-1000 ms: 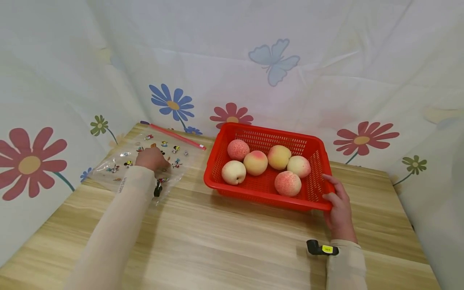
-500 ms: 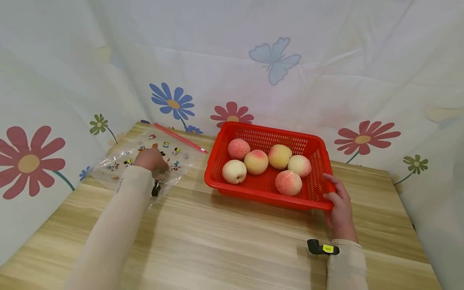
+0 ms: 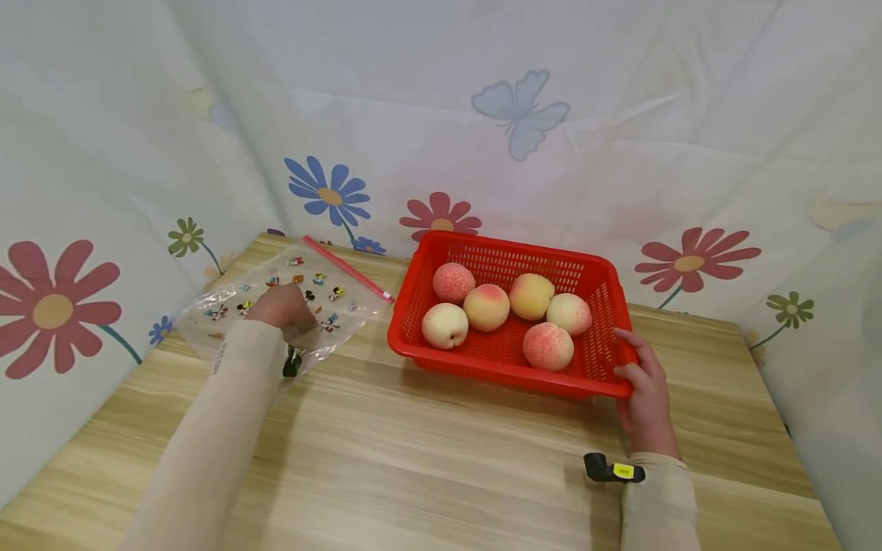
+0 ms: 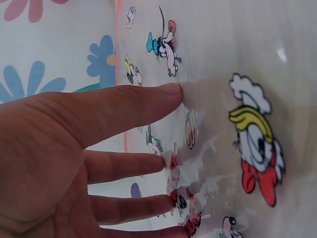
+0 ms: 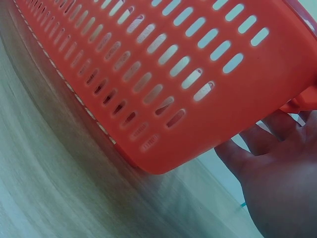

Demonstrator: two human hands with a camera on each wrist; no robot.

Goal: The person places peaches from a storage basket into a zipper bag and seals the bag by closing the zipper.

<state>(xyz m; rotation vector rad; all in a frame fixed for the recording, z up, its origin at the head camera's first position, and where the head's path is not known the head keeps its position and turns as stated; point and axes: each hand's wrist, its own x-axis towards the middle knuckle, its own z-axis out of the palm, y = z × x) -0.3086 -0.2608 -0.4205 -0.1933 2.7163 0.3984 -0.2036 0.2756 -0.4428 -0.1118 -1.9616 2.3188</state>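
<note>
Peaches (image 3: 486, 308) sit in the red basket (image 3: 475, 367), its right end gripped by the right hand (image 3: 646, 402); the left hand (image 3: 281, 306), fingers outstretched, touches the clear printed bag (image 3: 321, 297).

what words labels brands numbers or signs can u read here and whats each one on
Nothing can be read for certain.
Yellow label on the black device by the right sleeve: too small.
Left sleeve: dark lettering at its edge, too blurred.
Plastic bag: cartoon prints, no readable words.
</note>
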